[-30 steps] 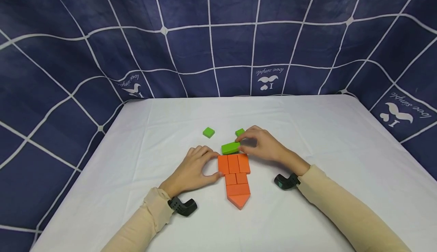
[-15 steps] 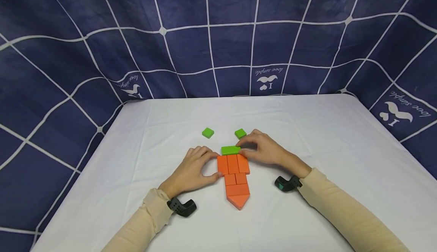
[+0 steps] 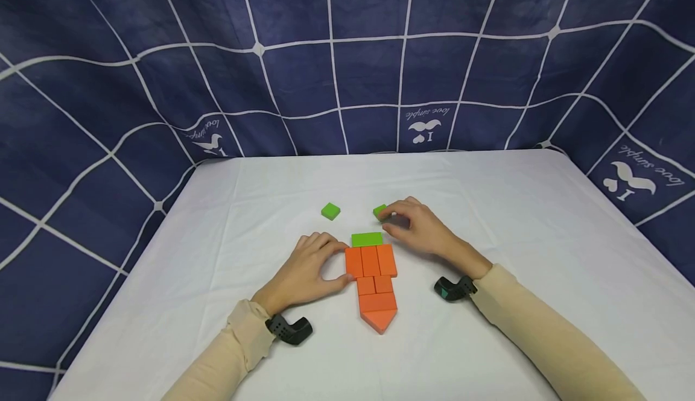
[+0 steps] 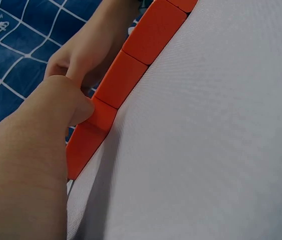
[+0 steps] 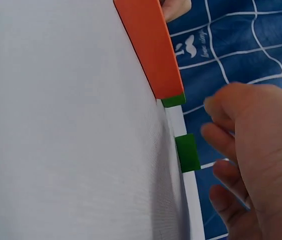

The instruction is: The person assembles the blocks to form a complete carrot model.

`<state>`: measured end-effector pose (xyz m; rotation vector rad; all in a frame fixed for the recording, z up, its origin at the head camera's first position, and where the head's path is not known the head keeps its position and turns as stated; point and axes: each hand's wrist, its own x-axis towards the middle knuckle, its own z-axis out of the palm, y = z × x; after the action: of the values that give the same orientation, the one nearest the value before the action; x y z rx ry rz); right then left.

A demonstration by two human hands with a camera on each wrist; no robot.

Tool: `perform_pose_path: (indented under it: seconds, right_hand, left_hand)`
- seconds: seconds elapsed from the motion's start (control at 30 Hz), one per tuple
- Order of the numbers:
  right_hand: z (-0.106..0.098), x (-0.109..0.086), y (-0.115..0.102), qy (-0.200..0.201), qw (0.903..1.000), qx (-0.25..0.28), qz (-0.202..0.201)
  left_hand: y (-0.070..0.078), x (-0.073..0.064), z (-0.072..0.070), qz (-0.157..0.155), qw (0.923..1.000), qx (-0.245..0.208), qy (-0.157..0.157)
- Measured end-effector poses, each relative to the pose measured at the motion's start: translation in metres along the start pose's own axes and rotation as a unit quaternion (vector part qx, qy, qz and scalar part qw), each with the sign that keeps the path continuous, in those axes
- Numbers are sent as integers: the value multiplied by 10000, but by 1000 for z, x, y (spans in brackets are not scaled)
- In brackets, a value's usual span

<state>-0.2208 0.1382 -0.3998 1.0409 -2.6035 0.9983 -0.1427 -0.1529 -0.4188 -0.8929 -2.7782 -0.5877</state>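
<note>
Orange wooden blocks lie flat, fitted together in a column that ends in an orange triangle (image 3: 379, 321) toward me. My left hand (image 3: 305, 273) holds the left orange block (image 3: 353, 262) of the top row, index finger at its far corner and thumb at its near one. A long green block (image 3: 367, 239) lies against the far side of that row. My right hand (image 3: 417, 230) is off it, thumb and index finger apart. Its index fingertip overlaps a small green square block (image 3: 379, 210) in the head view. Nothing shows between the right fingers in the right wrist view.
Another small green square block (image 3: 330, 211) lies farther back on the left. The white cloth (image 3: 488, 220) covers the table. Behind and at both sides hangs a dark blue curtain (image 3: 369, 69) with white grid lines. Each wrist wears a black camera (image 3: 289, 330).
My right hand set the long green block down flat against the orange row, let it go and moved back toward the right green square. My left hand stayed in place.
</note>
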Motion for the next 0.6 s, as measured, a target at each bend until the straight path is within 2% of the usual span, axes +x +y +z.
perform_pose_path:
  seconds: [0.07, 0.13, 0.27, 0.33, 0.6]
  right_hand:
    - [1, 4, 3, 197, 9997, -73, 127]
    - [1, 7, 5, 263, 9987, -132, 415]
    - [3, 12, 8, 21, 9937, -275, 1084]
    - [5, 14, 10, -146, 9915, -336, 1248]
    - [7, 18, 13, -169, 9938, -377, 1032]
  left_hand:
    - [0, 0, 0, 1, 10000, -3, 10]
    - [0, 0, 0, 8, 10000, -10, 17]
    - [0, 0, 0, 14, 10000, -13, 22]
    - [1, 0, -1, 13, 10000, -10, 19]
    - [0, 0, -2, 18, 10000, -14, 11]
